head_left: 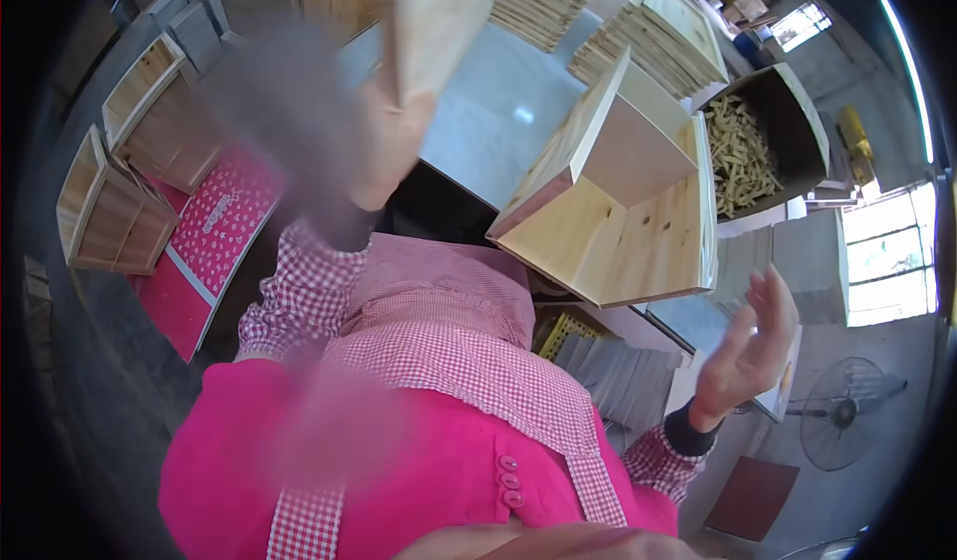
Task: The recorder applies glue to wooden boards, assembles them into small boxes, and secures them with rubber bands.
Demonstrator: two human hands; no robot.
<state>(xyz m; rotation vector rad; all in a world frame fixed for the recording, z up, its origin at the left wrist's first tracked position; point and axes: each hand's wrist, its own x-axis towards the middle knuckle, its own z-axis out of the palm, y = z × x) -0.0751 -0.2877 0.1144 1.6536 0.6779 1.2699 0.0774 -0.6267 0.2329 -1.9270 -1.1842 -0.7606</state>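
My left hand (394, 141) is raised over the table and closed round the lower end of a pale wooden board (444, 26), which runs up out of view at the top. A blurred grey patch covers part of that hand and wrist. My right hand (750, 346) is lifted at the right with its fingers apart and nothing in it. Between the two hands an open wooden box (638, 231) rests on the table (474, 126) near its front edge. Its inside faces me, and my right hand is apart from its lower right corner.
Behind the box are stacks of wooden panels (663, 36). A dark carton (797, 121) holds many small wood pieces. More wooden boxes (120, 211) stand at the left on a pink mat (224, 211). Grey boards (628, 375) sit below the table, and a fan (845, 413) stands at right.
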